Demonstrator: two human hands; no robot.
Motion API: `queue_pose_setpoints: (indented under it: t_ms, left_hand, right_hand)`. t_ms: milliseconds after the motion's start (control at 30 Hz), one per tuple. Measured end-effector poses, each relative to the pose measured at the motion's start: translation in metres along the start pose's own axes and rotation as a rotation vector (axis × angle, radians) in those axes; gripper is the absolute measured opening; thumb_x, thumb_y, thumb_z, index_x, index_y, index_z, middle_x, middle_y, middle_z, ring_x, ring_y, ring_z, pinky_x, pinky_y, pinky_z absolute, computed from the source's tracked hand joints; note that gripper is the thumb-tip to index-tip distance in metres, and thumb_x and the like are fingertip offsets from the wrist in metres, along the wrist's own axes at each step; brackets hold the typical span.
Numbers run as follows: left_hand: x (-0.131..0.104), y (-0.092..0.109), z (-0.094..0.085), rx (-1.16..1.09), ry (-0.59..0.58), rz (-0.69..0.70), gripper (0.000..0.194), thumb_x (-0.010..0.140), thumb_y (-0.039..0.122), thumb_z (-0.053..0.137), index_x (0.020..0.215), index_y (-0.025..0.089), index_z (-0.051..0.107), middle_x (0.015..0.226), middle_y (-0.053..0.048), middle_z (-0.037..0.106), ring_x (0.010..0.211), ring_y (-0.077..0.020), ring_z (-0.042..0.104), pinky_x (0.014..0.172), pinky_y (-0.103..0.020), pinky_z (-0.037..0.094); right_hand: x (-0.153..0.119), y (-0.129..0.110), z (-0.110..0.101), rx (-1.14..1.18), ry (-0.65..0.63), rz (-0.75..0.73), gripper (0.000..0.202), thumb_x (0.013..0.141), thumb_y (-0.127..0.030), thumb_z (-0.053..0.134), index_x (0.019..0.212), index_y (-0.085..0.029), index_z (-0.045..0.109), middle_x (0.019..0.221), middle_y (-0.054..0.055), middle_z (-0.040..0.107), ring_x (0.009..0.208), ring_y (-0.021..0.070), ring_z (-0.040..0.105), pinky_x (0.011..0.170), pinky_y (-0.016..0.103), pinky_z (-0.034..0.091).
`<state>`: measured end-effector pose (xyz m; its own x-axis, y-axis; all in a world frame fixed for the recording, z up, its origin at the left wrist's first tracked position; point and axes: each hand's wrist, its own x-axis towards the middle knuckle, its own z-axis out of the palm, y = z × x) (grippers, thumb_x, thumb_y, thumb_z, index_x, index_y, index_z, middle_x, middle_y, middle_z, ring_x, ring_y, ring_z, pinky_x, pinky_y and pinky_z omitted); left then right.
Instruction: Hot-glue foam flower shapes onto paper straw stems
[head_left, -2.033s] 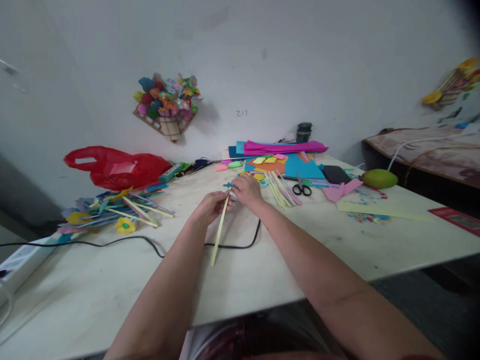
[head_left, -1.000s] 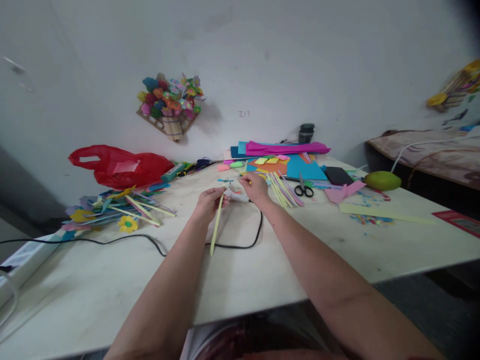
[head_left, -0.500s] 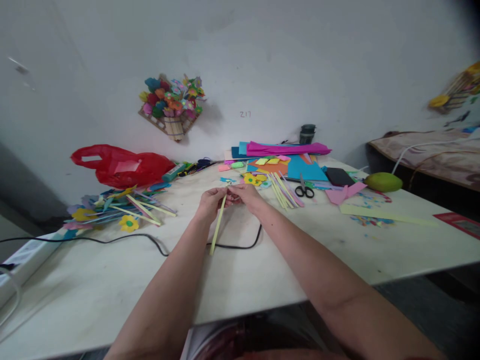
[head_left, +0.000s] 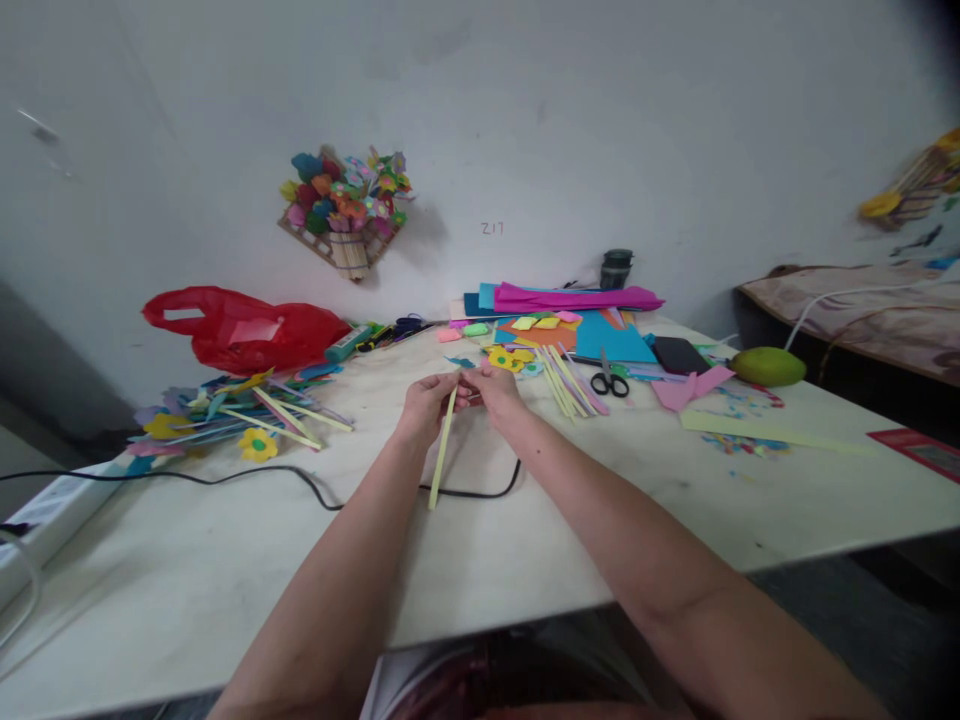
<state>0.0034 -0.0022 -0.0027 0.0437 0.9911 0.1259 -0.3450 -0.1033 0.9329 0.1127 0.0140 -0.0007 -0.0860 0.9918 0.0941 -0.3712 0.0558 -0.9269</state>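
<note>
A thin pale yellow paper strip (head_left: 442,455) hangs from between my hands, its lower end pointing toward me over the table. My left hand (head_left: 429,402) is closed in a pinch on the strip's upper end. Fingertip to fingertip with it, my right hand (head_left: 491,394) is closed too; whatever it pinches is hidden behind the fingers. Just beyond the fingertips shows a small blue paper piece (head_left: 460,362); whether it is joined to the strip I cannot tell. Yellow paper flowers (head_left: 510,358) lie right behind my right hand.
Left stand finished paper flowers (head_left: 258,445) with strips and a red plastic bag (head_left: 262,335). To the right are loose strips (head_left: 566,385), black-handled scissors (head_left: 609,382), a phone (head_left: 679,354), a green fruit (head_left: 768,366) and paper scraps. A black cable (head_left: 480,494) runs beneath my hands.
The strip's lower end has swung slightly right. My fingers have shifted a little at its top, and the blue piece beyond them looks turned. Elsewhere the table is unchanged.
</note>
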Motion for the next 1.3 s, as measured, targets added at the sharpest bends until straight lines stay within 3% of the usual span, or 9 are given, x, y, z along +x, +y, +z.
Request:
queue_pose_setpoints:
  t_ms: [200, 300, 400, 500, 600, 767, 867, 1033, 1300]
  left_hand:
    - [0.0, 0.001, 0.002, 0.012, 0.091, 0.041, 0.025, 0.059, 0.028, 0.073, 0.071, 0.009, 0.062, 0.056, -0.004, 0.063, 0.042, -0.009, 0.054, 0.044, -0.02, 0.043]
    - [0.001, 0.003, -0.001, 0.003, 0.172, 0.046, 0.025, 0.059, 0.025, 0.072, 0.073, 0.008, 0.061, 0.054, -0.004, 0.062, 0.042, -0.0102, 0.055, 0.044, -0.021, 0.044]
    - [0.001, 0.003, -0.002, -0.003, 0.201, 0.04, 0.024, 0.059, 0.024, 0.071, 0.073, 0.008, 0.06, 0.054, -0.004, 0.062, 0.042, -0.0105, 0.055, 0.044, -0.022, 0.044]
    - [0.001, 0.004, -0.002, 0.005, 0.203, 0.045, 0.025, 0.058, 0.025, 0.071, 0.073, 0.009, 0.059, 0.055, -0.004, 0.063, 0.042, -0.0106, 0.055, 0.045, -0.022, 0.044]
    - [-0.001, 0.005, -0.001, 0.045, 0.221, 0.072, 0.026, 0.057, 0.027, 0.071, 0.072, 0.009, 0.059, 0.054, -0.003, 0.062, 0.041, -0.0111, 0.055, 0.045, -0.023, 0.044]
    - [-0.002, 0.006, 0.001, 0.156, 0.258, 0.132, 0.026, 0.058, 0.032, 0.069, 0.069, 0.011, 0.059, 0.052, -0.002, 0.061, 0.039, -0.0117, 0.053, 0.044, -0.025, 0.043]
    - [-0.001, 0.005, 0.002, 0.239, 0.265, 0.171, 0.024, 0.06, 0.033, 0.067, 0.066, 0.012, 0.059, 0.05, -0.001, 0.06, 0.037, -0.0112, 0.051, 0.042, -0.024, 0.041]
    - [0.003, -0.001, 0.0, 0.376, 0.284, 0.222, 0.021, 0.062, 0.034, 0.064, 0.064, 0.013, 0.06, 0.046, 0.0, 0.058, 0.035, -0.0108, 0.049, 0.039, -0.023, 0.039]
    - [0.003, -0.003, 0.003, 0.437, 0.272, 0.236, 0.021, 0.064, 0.034, 0.062, 0.065, 0.014, 0.06, 0.047, 0.0, 0.057, 0.037, -0.0109, 0.05, 0.04, -0.022, 0.04]
  right_hand:
    - [0.008, 0.009, -0.001, 0.012, 0.164, -0.073, 0.017, 0.072, -0.022, 0.062, 0.061, -0.015, 0.052, 0.046, -0.004, 0.055, 0.037, 0.0081, 0.051, 0.038, 0.02, 0.045]
    - [0.011, 0.007, -0.006, 0.044, 0.286, -0.075, 0.013, 0.079, -0.021, 0.055, 0.067, -0.016, 0.051, 0.053, -0.003, 0.059, 0.043, 0.0093, 0.057, 0.037, 0.018, 0.044]
    - [0.013, 0.003, -0.011, 0.075, 0.322, -0.091, 0.017, 0.085, -0.022, 0.044, 0.07, -0.016, 0.049, 0.055, -0.002, 0.06, 0.043, 0.0101, 0.058, 0.033, 0.018, 0.042]
    - [0.012, -0.001, -0.013, 0.09, 0.279, -0.075, 0.024, 0.087, -0.023, 0.039, 0.065, -0.016, 0.046, 0.049, -0.002, 0.058, 0.038, 0.0096, 0.055, 0.03, 0.017, 0.037]
    - [0.009, -0.005, -0.012, 0.102, 0.195, -0.024, 0.023, 0.084, -0.023, 0.045, 0.064, -0.015, 0.048, 0.046, -0.001, 0.057, 0.035, 0.0088, 0.052, 0.029, 0.016, 0.033]
    - [0.005, -0.007, -0.008, 0.175, 0.011, 0.102, 0.007, 0.077, -0.01, 0.055, 0.071, -0.011, 0.058, 0.056, 0.003, 0.064, 0.043, 0.0083, 0.055, 0.04, 0.017, 0.043]
    - [0.004, -0.007, -0.009, 0.238, -0.08, 0.17, 0.011, 0.076, -0.002, 0.052, 0.075, -0.009, 0.061, 0.059, 0.004, 0.064, 0.046, 0.0074, 0.055, 0.046, 0.017, 0.047]
    - [0.006, -0.01, -0.012, 0.337, -0.223, 0.259, 0.008, 0.073, -0.004, 0.055, 0.073, -0.007, 0.062, 0.056, 0.002, 0.059, 0.045, 0.0045, 0.05, 0.04, 0.013, 0.038]
    - [0.009, -0.007, -0.015, 0.268, -0.148, 0.201, 0.004, 0.07, -0.008, 0.06, 0.066, -0.009, 0.06, 0.05, -0.001, 0.054, 0.038, 0.003, 0.041, 0.032, 0.013, 0.026]
